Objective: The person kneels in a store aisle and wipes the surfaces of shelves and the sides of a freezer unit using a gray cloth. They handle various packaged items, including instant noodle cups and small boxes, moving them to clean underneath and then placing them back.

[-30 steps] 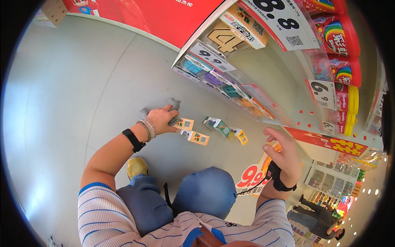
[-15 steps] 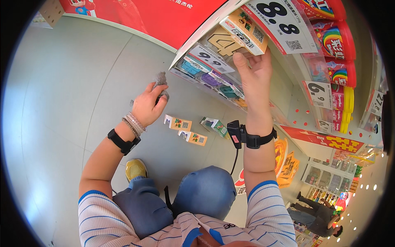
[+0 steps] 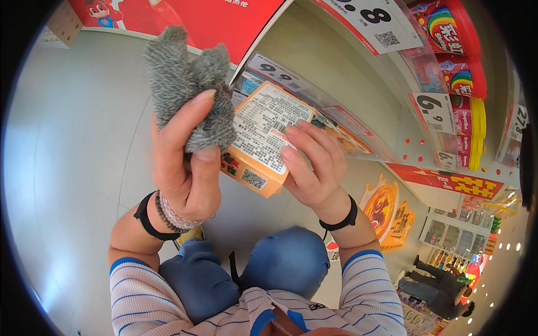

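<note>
A fuzzy grey cloth (image 3: 171, 78) is bunched in my left hand (image 3: 182, 173), pinched between thumb and fingers. Just right of it, my right hand (image 3: 319, 165) holds an orange box (image 3: 269, 126) by its right-hand end. The box's back, with a white panel of dense small print, faces up, and an orange side with a square code faces me. The cloth overlaps the box's left edge; whether they touch I cannot tell. Part of the box's left end is hidden behind the cloth and my left hand.
A shelf with a clear front strip (image 3: 358, 126) and price tags (image 3: 277, 71) runs behind the box. Red candy pouches (image 3: 459, 73) and yellow-lidded tubs (image 3: 476, 134) stand at right. A red panel (image 3: 235, 22) lies at the top. Far right is a person (image 3: 440, 291).
My right hand has taken the orange box off the shelf, brought it lower and left, and turned it over. My left hand has risen with the cloth to the box's left side.
</note>
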